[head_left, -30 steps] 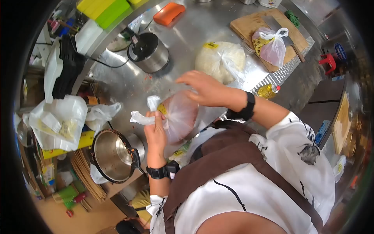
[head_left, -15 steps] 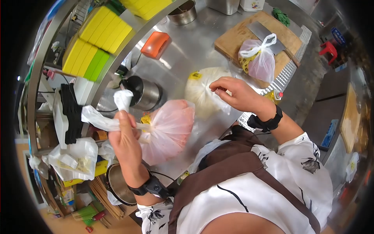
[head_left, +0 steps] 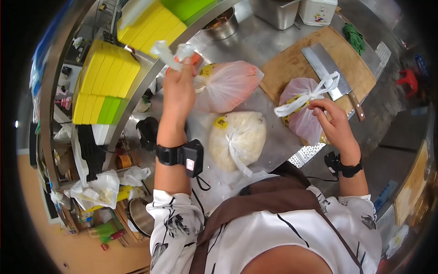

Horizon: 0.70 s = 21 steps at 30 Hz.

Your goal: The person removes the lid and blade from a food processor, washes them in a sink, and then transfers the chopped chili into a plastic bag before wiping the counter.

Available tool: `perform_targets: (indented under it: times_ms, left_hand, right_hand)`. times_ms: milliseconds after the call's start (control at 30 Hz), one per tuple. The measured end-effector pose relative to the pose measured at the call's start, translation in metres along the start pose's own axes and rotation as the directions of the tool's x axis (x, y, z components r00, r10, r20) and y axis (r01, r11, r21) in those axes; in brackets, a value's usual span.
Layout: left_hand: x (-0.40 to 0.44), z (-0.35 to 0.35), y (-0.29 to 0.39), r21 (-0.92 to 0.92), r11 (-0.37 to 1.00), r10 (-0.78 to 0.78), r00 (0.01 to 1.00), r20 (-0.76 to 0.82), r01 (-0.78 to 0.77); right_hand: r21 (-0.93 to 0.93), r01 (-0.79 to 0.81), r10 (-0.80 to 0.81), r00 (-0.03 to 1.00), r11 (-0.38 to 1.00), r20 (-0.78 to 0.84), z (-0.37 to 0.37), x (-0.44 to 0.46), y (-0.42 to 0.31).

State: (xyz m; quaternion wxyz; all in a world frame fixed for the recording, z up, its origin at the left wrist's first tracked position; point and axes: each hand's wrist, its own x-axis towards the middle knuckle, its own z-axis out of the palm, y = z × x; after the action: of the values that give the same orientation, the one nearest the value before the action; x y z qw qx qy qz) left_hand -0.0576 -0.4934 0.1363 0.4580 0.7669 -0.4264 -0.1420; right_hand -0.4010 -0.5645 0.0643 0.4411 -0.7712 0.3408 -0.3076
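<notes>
My left hand (head_left: 179,86) is closed on the knotted top of a clear plastic bag (head_left: 228,86) with reddish contents, held toward the back of the steel table. My right hand (head_left: 331,119) is at the tied handles of another bag (head_left: 303,109) with pinkish contents, at the front of the cutting board. Its thumb and fingers are bent around a handle loop, though a firm grip cannot be made out. A third tied bag (head_left: 237,141) with pale contents and a yellow label rests on the table between my arms.
A cleaver (head_left: 326,68) lies on the wooden cutting board (head_left: 285,57). Behind are a metal pot (head_left: 221,28), a steel container (head_left: 275,13) and a white tub (head_left: 318,11). Yellow boxes (head_left: 107,71) stand on the left shelf. A green cloth (head_left: 354,39) lies beyond the board.
My left hand has carried the reddish bag from the near left to the back of the table. My right hand has moved from above the pale bag to the pinkish bag's handles.
</notes>
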Motion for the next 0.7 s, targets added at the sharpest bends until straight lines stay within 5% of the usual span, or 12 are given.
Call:
perform_targets:
  times_ms: [200, 300, 400, 467, 600, 700]
  left_hand:
    - [0.048, 0.078, 0.001, 0.16, 0.971, 0.162, 0.982, 0.097, -0.176]
    - [0.049, 0.102, -0.009, 0.418, 0.885, 0.01, 0.908, 0.42, -0.203]
    - [0.045, 0.116, -0.059, 0.185, 0.975, 0.02, 0.873, 0.487, -0.126]
    - [0.035, 0.099, -0.033, 0.315, 0.947, -0.102, 0.884, 0.456, -0.054]
    - [0.008, 0.065, -0.032, 0.215, 0.95, 0.149, 0.934, 0.325, -0.226]
    - [-0.031, 0.031, -0.021, 0.282, 0.943, 0.1, 0.959, 0.265, -0.176]
  right_hand:
    - [-0.031, -0.032, 0.032, 0.999, 0.999, -0.012, -0.021, 0.008, 0.019]
    - [-0.017, -0.047, 0.047, 0.998, 0.999, -0.03, -0.024, 0.01, 0.025]
    - [0.0, -0.062, 0.062, 0.998, 0.998, -0.021, -0.025, 0.012, 0.026]
    - [0.0, -0.076, 0.076, 0.997, 0.997, 0.004, -0.026, 0.014, 0.027]
    - [0.014, -0.053, 0.052, 0.996, 0.998, 0.069, -0.017, 0.024, 0.023]
    - [-0.052, 0.128, -0.12, 0.984, 0.99, 0.133, -0.009, 0.037, 0.014]
